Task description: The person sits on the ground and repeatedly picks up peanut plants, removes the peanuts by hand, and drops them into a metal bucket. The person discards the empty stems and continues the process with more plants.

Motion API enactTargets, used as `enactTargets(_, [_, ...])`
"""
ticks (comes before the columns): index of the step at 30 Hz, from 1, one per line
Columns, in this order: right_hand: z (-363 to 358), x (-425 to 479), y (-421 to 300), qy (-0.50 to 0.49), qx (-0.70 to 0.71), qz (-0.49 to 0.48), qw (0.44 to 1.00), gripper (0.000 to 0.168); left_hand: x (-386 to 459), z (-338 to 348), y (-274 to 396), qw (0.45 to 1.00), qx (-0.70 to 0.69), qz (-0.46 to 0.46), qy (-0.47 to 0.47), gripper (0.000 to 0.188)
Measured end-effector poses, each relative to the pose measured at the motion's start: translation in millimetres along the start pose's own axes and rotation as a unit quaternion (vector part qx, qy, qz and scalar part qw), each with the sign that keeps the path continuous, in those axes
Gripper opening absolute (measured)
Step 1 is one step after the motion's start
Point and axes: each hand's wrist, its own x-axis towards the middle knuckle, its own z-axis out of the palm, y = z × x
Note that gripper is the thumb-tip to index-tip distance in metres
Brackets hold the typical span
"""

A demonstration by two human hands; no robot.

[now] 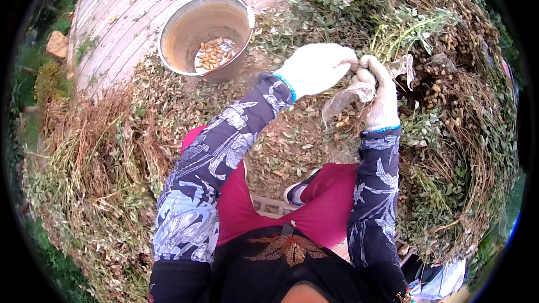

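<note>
Both of my hands wear white knit gloves and meet in front of me, right of the bucket. My right hand (380, 88) is closed around a peanut plant (396, 44). Its green stems stick out above the fist, and a few pods (343, 120) hang below among roots. Torn, soil-stained plastic film (347, 97) dangles from the same bunch. My left hand (318, 68) reaches across with fingers bent, its tips touching the right hand's fingers. Whatever lies between those left fingertips is hidden. A metal bucket (168, 35) holds loose peanut pods (212, 54) at its bottom.
A large heap of peanut plants (454, 134) with pods attached rises on the right. Stripped-looking dry stalks (101, 147) are piled on the left. Leaf litter (282, 143) covers the ground between my feet. Behind the bucket runs pale paving (139, 12); a rock (57, 44) lies beside it.
</note>
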Motion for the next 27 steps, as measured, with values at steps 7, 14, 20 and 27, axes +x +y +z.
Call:
enactTargets(7, [-0.8,2.2,13.8,0.078,-0.129,-0.030,0.988,0.016,-6.2,-11.0,-3.8,0.994,0.064,0.018,-0.085,0.023])
enactTargets(14, [-0.3,-1.5,16.0,-0.034,-0.071,0.078,0.994,0.027,-13.8,1.0,-2.2,0.985,0.034,-0.105,-0.131,0.030])
enactTargets(20, [6.9,-5.9,7.5,-0.072,-0.057,0.107,0.990,0.031,-10.7,-16.7,-6.3,0.998,0.017,-0.036,-0.056,0.026])
enactTargets(27, [-4.1,-9.1,0.3,-0.137,-0.041,0.140,0.980,0.033,-5.1,-31.2,-31.2,0.962,0.272,0.003,0.020,0.021])
